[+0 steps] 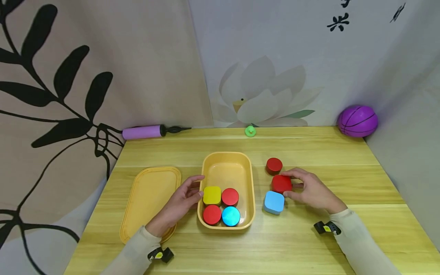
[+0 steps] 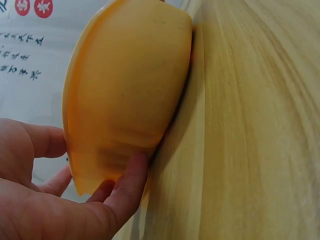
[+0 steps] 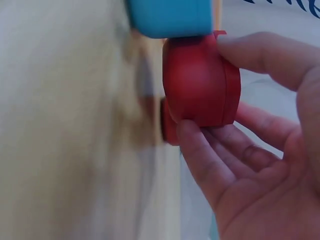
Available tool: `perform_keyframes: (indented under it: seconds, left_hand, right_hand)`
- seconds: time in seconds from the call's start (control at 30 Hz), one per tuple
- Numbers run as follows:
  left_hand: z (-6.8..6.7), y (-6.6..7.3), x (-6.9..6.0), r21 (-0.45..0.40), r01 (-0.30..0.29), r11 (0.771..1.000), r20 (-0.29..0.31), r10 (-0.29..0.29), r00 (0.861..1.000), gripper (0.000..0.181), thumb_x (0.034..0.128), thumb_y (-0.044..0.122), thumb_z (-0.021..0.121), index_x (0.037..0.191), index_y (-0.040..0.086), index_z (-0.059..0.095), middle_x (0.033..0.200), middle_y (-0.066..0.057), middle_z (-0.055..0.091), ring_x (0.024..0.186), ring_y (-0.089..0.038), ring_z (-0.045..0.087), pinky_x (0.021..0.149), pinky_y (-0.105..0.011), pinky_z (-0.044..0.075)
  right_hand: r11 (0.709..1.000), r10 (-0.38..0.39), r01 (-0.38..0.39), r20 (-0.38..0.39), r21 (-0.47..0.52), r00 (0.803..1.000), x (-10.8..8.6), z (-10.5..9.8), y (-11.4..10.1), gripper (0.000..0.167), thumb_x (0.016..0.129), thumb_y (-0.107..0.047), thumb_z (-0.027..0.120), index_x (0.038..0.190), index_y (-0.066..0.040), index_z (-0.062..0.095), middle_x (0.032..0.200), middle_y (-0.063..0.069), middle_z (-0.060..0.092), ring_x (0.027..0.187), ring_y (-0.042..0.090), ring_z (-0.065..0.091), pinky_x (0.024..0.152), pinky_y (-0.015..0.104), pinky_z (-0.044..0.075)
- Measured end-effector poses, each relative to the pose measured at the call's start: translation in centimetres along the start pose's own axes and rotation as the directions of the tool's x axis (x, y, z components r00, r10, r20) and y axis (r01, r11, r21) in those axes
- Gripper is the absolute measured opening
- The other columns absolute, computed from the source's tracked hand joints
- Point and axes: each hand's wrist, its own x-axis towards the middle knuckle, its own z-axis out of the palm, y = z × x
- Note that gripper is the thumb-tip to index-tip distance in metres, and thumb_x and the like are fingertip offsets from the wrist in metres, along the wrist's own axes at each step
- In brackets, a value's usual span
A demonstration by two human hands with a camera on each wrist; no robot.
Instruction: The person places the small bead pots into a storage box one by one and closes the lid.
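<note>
My left hand (image 1: 182, 202) is at the left side of a yellow plastic box (image 1: 234, 164), its thumb and fingers touching the outer wall and rim. In the left wrist view that wall (image 2: 130, 75) fills the middle. The box holds a yellow block (image 1: 212, 195), two round red blocks (image 1: 230, 196) and a round blue block (image 1: 230, 216) in its near half. My right hand (image 1: 309, 189) pinches a red rounded-square block (image 1: 281, 184) between thumb and fingers. Beside it are a light blue block (image 1: 274, 202) and a round red block (image 1: 274, 166).
The matching yellow lid (image 1: 151, 202) lies left of the box, partly beneath my left forearm. Along the back edge are a purple pump (image 1: 144, 132), a small green duck (image 1: 250, 131) and a purple ball (image 1: 358, 121). A printed cloth backdrop stands behind the wooden table (image 1: 220, 254).
</note>
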Motion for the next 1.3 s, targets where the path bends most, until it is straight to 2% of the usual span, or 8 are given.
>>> perform_keyframes:
  seconds: [0.27,0.63,0.9,1.03,1.17,1.3]
  left_hand:
    - [0.1,0.0,0.1,-0.003,-0.001,1.0,0.0,0.001,1.0,0.052,0.1097,0.019,0.059,0.159,0.024,0.042,0.152,-0.02,0.047,0.128,-0.031,0.057,0.097,-0.039,0.058]
    - [0.1,0.0,0.0,-0.012,0.003,1.0,-0.013,-0.003,1.0,0.052,0.1094,0.019,0.059,0.159,0.022,0.041,0.151,-0.021,0.049,0.129,-0.031,0.056,0.096,-0.038,0.058]
    - [0.2,-0.1,0.0,-0.015,-0.001,1.0,-0.013,0.001,1.0,0.052,0.1095,0.019,0.058,0.158,0.023,0.041,0.15,-0.021,0.049,0.125,-0.03,0.057,0.094,-0.037,0.057]
    - [0.3,-0.1,-0.1,-0.02,0.003,1.0,-0.007,-0.003,1.0,0.052,0.1097,0.019,0.058,0.158,0.022,0.041,0.15,-0.021,0.048,0.125,-0.029,0.056,0.094,-0.037,0.057]
    - [0.3,-0.1,-0.1,-0.019,0.006,1.0,-0.01,-0.006,1.0,0.052,0.1096,0.02,0.059,0.158,0.023,0.041,0.15,-0.021,0.049,0.126,-0.029,0.057,0.095,-0.037,0.057]
    - [0.2,-0.1,-0.1,-0.013,0.006,1.0,-0.015,-0.006,1.0,0.052,0.1095,0.02,0.059,0.158,0.024,0.041,0.15,-0.021,0.05,0.126,-0.029,0.057,0.095,-0.038,0.058]
  right_hand:
    - [0.999,-0.049,0.05,-0.022,0.014,0.999,0.8,-0.9,-1.7,0.058,0.088,-0.018,0.088,0.14,-0.011,0.064,0.13,0.002,0.066,0.115,0.022,0.066,0.095,0.038,0.062]
    - [0.992,-0.105,0.107,-0.028,0.064,0.994,3.4,-0.8,-4.7,0.06,0.089,-0.026,0.088,0.142,-0.014,0.063,0.132,0.0,0.066,0.117,0.022,0.065,0.095,0.037,0.062]
    - [0.983,-0.149,0.152,-0.036,0.103,0.988,5.3,0.5,-7.4,0.061,0.088,-0.026,0.089,0.142,-0.011,0.064,0.13,0.004,0.066,0.106,0.026,0.072,0.093,0.05,0.062]
    - [0.978,-0.169,0.171,-0.021,0.116,0.985,6.4,1.5,-8.5,0.061,0.089,-0.027,0.088,0.142,-0.012,0.064,0.132,0.004,0.066,0.108,0.029,0.071,0.093,0.052,0.062]
    - [0.973,-0.186,0.185,-0.008,0.137,0.982,7.6,2.7,-9.4,0.059,0.089,-0.024,0.088,0.142,-0.011,0.064,0.131,0.003,0.065,0.117,0.027,0.067,0.093,0.052,0.062]
    - [0.981,-0.173,0.171,0.01,0.093,0.985,8.7,4.0,-10.2,0.059,0.089,-0.027,0.087,0.143,-0.014,0.065,0.131,0.0,0.065,0.12,0.023,0.066,0.094,0.046,0.063]
